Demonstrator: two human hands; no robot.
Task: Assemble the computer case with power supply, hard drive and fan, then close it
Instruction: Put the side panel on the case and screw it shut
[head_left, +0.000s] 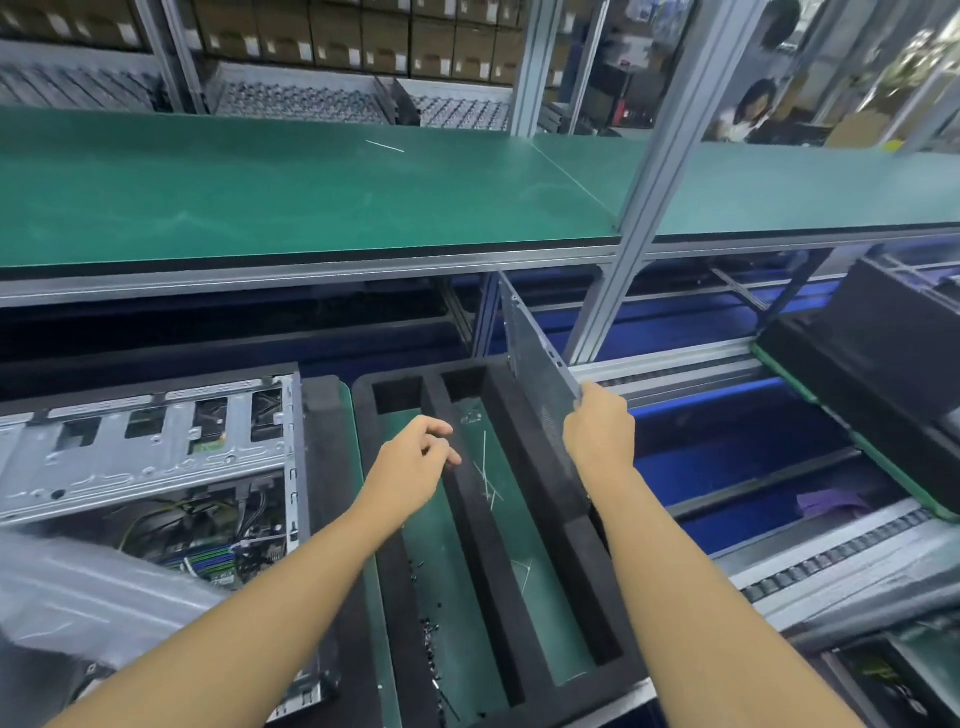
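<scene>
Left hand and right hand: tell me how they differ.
The left hand holds nothing, fingers loosely curled; the right hand has its grip on the side panel at its near edge. The left hand hovers over the middle of the foam tray, nearer the open computer case; the right hand is at the tray's right side. Both are bare and reach forward.

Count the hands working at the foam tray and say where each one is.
2. The left hand hovers over the foam tray, loosely curled, holding nothing. The right hand grips the near edge of the metal side panel standing at the tray's right side.
</scene>
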